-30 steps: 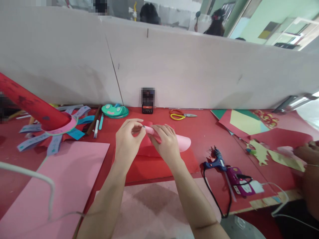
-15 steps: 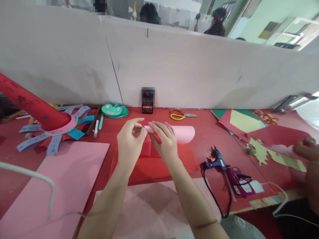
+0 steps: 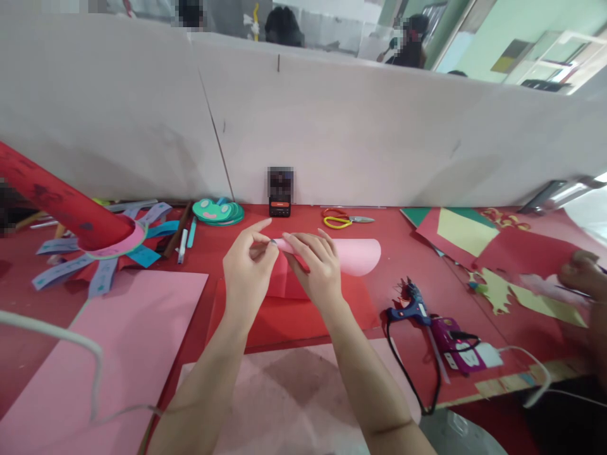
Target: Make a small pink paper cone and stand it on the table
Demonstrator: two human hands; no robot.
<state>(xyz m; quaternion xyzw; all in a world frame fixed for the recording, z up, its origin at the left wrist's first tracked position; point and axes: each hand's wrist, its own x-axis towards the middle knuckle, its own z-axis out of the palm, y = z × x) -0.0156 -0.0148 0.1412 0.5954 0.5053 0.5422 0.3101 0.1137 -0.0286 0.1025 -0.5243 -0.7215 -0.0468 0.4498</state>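
Note:
A sheet of pink paper (image 3: 360, 256), curled into a loose roll on its right side, is held between my two hands over the red paper (image 3: 294, 322). My left hand (image 3: 249, 268) pinches the narrow rolled left end, where a small dark tip shows that I cannot make out. Fingers of my right hand (image 3: 315, 262) lie over the roll's middle, with the thumb beneath. Below the hands stands a creased red paper piece (image 3: 284, 281), partly covered by the right hand.
Scissors (image 3: 348, 219) and a phone (image 3: 280, 199) are at the back. To the right are a blue glue gun (image 3: 411, 308), a purple box-like device (image 3: 453, 347) and a co-worker's hand (image 3: 582, 273). Pink card (image 3: 156, 316) and a red tube (image 3: 71, 196) occupy the left.
The curled right end of the pink paper reaches slightly farther right. My right hand has shifted a little right; my left barely moves. The co-worker's hand has turned, tilting red paper.

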